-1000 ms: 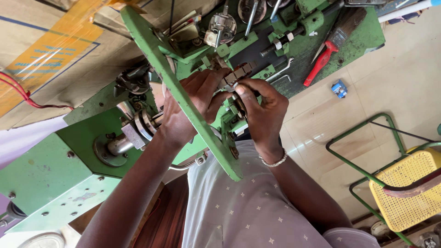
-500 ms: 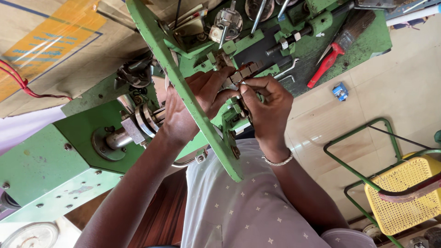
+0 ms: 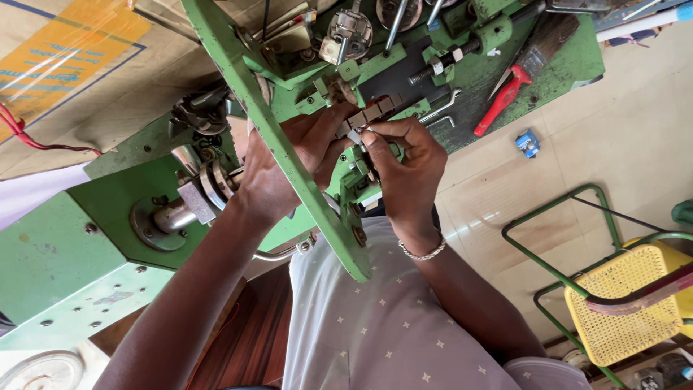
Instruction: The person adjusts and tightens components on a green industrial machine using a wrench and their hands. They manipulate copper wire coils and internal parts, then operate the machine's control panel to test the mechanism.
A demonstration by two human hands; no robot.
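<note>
My left hand [image 3: 289,162] reaches from behind a slanted green bar [image 3: 245,94] of a green machine [image 3: 58,245]. Its fingers curl on a dark segmented metal block [image 3: 372,113] in the machine's middle. My right hand [image 3: 408,170], with a metal bracelet [image 3: 422,253] at the wrist, is right beside it. Its thumb and forefinger pinch a small pale part [image 3: 354,136] just under that block. The two hands' fingertips touch around the block. The green bar hides part of my left hand.
A red-handled brush [image 3: 509,90] and a threaded rod [image 3: 462,50] lie on the machine's green top. A small blue object [image 3: 528,142] sits on the tiled floor. A yellow woven chair [image 3: 621,310] with a green frame stands at right. Cardboard [image 3: 79,65] and a red wire [image 3: 29,137] are at left.
Both hands stay at the same spot on the machine. My right fingers have closed in on the small pale part under the block, and the view has shifted slightly.
</note>
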